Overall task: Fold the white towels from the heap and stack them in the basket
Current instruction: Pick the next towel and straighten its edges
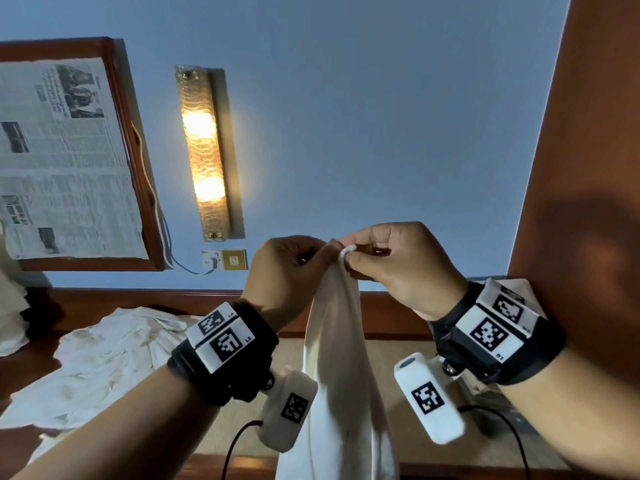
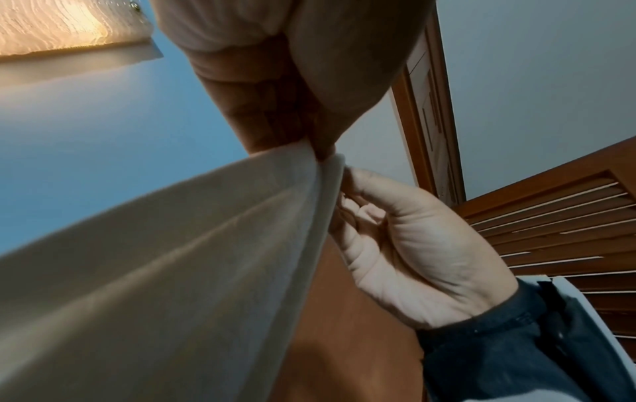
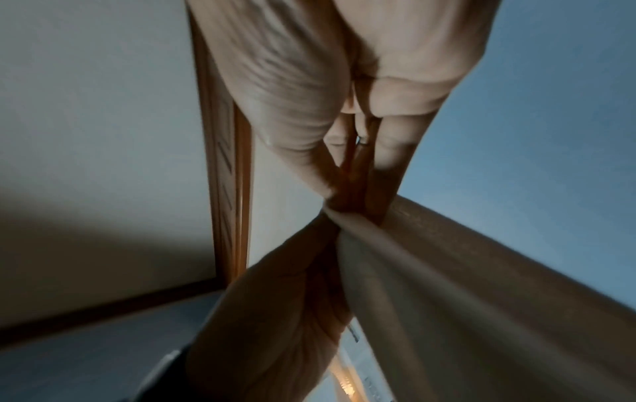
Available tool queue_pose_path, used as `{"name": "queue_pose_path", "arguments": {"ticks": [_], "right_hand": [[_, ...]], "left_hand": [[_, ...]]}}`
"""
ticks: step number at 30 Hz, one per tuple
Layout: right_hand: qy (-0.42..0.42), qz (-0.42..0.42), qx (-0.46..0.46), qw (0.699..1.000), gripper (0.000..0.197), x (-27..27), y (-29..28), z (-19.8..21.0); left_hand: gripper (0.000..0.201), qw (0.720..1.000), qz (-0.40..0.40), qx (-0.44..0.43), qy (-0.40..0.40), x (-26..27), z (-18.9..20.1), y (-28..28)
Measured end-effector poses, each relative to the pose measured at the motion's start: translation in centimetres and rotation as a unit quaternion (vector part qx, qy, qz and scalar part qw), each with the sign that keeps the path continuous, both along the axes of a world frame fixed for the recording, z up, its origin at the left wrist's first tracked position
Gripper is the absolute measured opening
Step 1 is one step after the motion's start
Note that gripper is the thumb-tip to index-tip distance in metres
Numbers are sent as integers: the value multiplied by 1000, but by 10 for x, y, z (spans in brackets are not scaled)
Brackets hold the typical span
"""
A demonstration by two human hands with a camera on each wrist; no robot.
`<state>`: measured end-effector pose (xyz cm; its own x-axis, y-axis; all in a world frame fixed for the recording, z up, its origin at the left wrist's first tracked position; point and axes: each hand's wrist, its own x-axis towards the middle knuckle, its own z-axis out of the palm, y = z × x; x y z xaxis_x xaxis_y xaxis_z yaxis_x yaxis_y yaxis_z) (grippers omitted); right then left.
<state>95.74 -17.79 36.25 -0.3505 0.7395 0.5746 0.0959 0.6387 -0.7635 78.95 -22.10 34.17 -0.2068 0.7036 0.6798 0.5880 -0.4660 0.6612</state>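
Note:
A white towel (image 1: 339, 368) hangs straight down in front of me, held up by its top edge. My left hand (image 1: 294, 268) and right hand (image 1: 391, 261) meet at that edge, and each pinches it between thumb and fingers. The left wrist view shows my left hand (image 2: 302, 108) pinching the towel (image 2: 172, 258) with the right hand (image 2: 406, 244) just beside it. In the right wrist view my right hand (image 3: 344, 136) grips the towel (image 3: 447, 299) against the left hand (image 3: 275, 312). The heap of white towels (image 1: 104, 358) lies lower left. No basket is in view.
A brown wooden table (image 1: 398, 348) lies below the hanging towel. A lit wall lamp (image 1: 204, 154) and a framed newspaper (image 1: 65, 157) hang on the blue wall. A wooden panel (image 1: 581, 168) rises at the right, close to my right wrist.

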Motion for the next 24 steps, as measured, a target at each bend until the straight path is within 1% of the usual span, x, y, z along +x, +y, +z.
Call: {"name": "queue_pose_path", "arguments": {"ticks": [3,6,9,12,15,16,21,24], "right_hand": [[-30,-36,51,998,7,3,4,-2],[-46,-63,99,992,6,7,9,-3],[-27,-52,116,992,8,8,13,-5],[-15,-27,126,992,7,7,14,-4],[-25,-25,132,991,9,9,16,0],[-31,-30,132,990,9,11,17,2],[-63,-47,138,987,15,11,20,3],[-88,-30,120,988,16,11,21,3]], "left_hand": [[25,1000,-14,5,15,3,1,-3],[24,999,-36,-2,35,3,0,-2],[24,997,-72,-13,34,3,2,-2],[19,995,-90,-18,47,2,8,-4],[10,992,-122,-22,-10,-1,13,-2],[11,991,-127,-21,-22,-1,13,-1],[3,989,-147,-8,-29,4,7,-3],[5,989,-145,-1,-35,4,2,-2]]}}
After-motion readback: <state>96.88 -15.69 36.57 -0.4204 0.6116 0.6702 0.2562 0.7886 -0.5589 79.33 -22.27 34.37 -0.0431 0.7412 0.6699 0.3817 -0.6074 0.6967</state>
